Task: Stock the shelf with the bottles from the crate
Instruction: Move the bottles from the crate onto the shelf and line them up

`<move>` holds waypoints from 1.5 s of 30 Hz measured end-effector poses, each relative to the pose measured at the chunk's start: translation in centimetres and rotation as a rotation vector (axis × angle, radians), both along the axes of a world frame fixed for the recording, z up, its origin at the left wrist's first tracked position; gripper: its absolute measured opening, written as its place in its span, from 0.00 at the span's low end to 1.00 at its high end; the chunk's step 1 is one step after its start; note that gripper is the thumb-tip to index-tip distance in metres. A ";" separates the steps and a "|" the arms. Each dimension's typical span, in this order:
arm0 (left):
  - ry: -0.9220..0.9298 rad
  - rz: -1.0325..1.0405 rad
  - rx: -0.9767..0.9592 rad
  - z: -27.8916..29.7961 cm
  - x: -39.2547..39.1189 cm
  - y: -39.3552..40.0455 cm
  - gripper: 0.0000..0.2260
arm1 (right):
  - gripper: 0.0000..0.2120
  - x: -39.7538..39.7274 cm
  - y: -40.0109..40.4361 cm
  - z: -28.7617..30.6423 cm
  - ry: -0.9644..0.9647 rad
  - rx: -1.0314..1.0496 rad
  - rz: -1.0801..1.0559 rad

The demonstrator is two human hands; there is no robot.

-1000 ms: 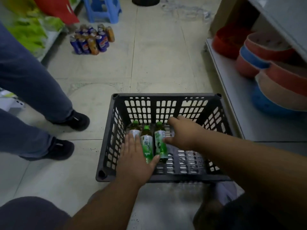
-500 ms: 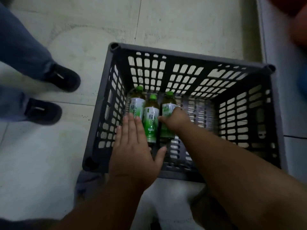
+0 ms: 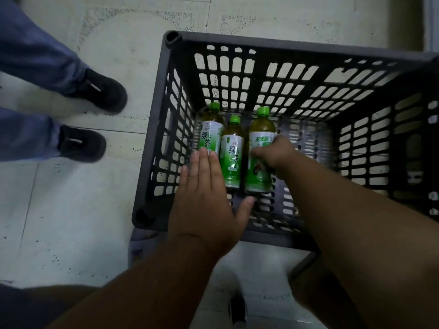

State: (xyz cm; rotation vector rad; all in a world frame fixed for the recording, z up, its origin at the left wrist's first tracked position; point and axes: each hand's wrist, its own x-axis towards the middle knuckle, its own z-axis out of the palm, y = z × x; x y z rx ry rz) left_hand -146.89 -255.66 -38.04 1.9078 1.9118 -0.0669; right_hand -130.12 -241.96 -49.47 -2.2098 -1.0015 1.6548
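Note:
A dark grey slatted crate (image 3: 261, 46) stands on the tiled floor below me. Three green-capped green tea bottles lie side by side in its left part: the left bottle (image 3: 211, 129), the middle bottle (image 3: 231, 155) and the right bottle (image 3: 260, 138). My right hand (image 3: 273, 154) is wrapped around the right bottle's body. My left hand (image 3: 206, 200) hovers flat with fingers straight over the near end of the left bottle, its thumb spread towards the right bottle's base; it grips nothing. No shelf is in sight.
Another person's legs in blue trousers (image 3: 31, 58) and two black shoes (image 3: 102, 91) stand on the floor just left of the crate. The crate's right part holds no bottles. A shelf base edge (image 3: 431, 20) shows at the top right.
The camera has tilted down and closer, so the shelf and cans left the view. My right hand has closed more firmly on the right bottle; my left hand stays flat above the left bottle.

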 end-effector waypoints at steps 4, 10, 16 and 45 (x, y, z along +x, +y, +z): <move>0.029 0.008 -0.016 0.9 0.1 0.1 0.45 | 0.18 0.0 -1.6 6.0 0.155 0.182 0.017; 0.006 0.010 -0.091 3.7 0.1 0.2 0.55 | 0.32 1.4 -4.5 18.3 0.259 0.417 0.072; -0.421 0.061 0.028 12.9 3.2 -1.4 0.57 | 0.32 4.6 -10.7 30.5 0.246 0.709 0.082; -0.615 -0.969 0.129 25.3 41.2 -12.8 0.47 | 0.31 34.3 -39.6 44.8 -0.613 0.982 -0.870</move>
